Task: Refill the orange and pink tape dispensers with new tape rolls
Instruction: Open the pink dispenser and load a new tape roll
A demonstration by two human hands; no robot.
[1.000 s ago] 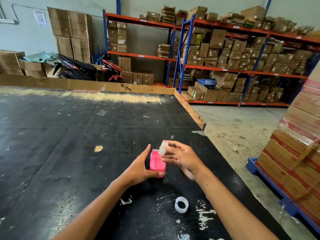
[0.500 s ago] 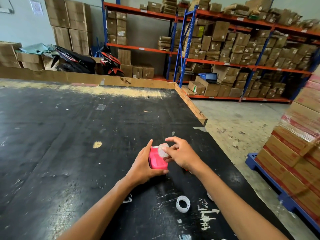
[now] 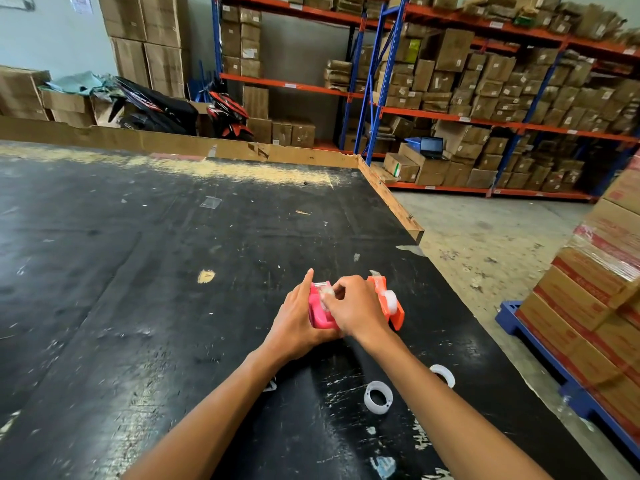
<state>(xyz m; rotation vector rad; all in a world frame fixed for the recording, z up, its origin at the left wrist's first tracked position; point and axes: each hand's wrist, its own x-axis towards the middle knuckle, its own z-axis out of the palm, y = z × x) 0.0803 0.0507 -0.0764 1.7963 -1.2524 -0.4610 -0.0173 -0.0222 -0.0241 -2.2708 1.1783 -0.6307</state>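
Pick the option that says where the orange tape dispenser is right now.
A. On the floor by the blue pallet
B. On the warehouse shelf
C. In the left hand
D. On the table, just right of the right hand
D: the orange tape dispenser sits on the black table just right of the right hand, while both hands work on the pink dispenser.

This is a warehouse or stockroom. Tall steel racks [image 3: 450, 112] with blue uprights and orange beams fill the far wall, packed with brown cardboard boxes [image 3: 450, 50]. Left of the racks, more cartons [image 3: 145, 32] are stacked against the wall, with a parked motorbike [image 3: 156, 109] below them. In front of the racks lie a bare concrete floor [image 3: 485, 237], a worn black worktable [image 3: 138, 271] and wrapped cartons on a blue pallet [image 3: 540, 348].
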